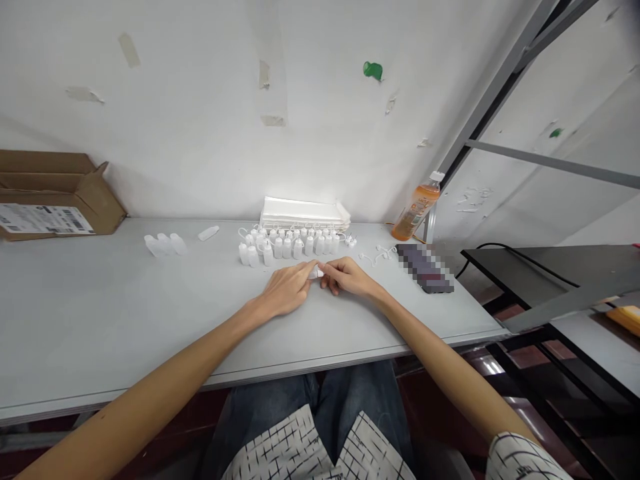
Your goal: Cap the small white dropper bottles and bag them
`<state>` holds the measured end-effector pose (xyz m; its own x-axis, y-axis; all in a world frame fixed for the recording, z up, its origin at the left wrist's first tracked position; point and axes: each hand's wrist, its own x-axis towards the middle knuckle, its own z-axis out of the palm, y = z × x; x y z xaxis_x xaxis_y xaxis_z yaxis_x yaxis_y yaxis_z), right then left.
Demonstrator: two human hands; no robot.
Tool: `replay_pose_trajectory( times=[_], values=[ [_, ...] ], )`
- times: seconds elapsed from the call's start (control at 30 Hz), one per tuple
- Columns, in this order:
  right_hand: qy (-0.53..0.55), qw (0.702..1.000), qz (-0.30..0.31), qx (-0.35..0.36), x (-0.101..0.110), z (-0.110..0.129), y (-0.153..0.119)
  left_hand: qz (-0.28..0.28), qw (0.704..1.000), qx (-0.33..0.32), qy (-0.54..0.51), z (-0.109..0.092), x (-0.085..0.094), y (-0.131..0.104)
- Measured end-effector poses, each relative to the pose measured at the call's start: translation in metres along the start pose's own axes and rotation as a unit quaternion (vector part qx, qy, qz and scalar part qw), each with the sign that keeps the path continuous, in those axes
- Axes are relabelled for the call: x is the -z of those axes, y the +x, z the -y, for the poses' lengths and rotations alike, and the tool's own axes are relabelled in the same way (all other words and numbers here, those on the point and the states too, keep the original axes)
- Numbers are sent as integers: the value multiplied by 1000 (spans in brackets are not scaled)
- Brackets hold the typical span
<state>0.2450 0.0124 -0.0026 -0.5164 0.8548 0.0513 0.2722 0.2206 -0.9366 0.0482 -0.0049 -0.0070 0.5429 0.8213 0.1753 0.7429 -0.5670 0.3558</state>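
Between my two hands, just above the grey table (180,320), is a small white plastic squeeze bottle (315,272), partly hidden by fingers. My left hand (290,288) is closed around its body. The fingers of my right hand (347,275) pinch at its top end; whether they hold a cap there I cannot make out. Right behind my hands stand rows of similar small white bottles (287,248), many with looped cap straps. A few loose white caps with straps (381,255) lie to the right.
Left on the table are several bottles without caps (165,245) and a single one lying down (209,233). A stack of white trays (305,211) rests against the wall. At right are an orange drink bottle (417,207) and a blurred phone (425,268). A cardboard box (55,193) sits far left.
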Motion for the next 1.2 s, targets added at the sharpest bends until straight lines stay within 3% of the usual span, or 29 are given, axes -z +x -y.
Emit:
replay_pose_trajectory(
  times=[0.27,0.6,0.83,1.03,1.2],
  values=[
    [94,996,7,-7,2,3,-2,7,1000,11,21,1,2,1],
    [-20,1000,1,0,1,-2,0,14,1000,19,12,0,0,0],
    [-14,1000,-12,12,2,5,-4,7,999,31,-9,1,5,1],
    [-11,1000,16,13,2,6,-3,-3,999,14,-48,-2,2,-3],
    [24,999,18,-21,2,5,-2,1,997,15,-71,-8,4,-4]
  ],
)
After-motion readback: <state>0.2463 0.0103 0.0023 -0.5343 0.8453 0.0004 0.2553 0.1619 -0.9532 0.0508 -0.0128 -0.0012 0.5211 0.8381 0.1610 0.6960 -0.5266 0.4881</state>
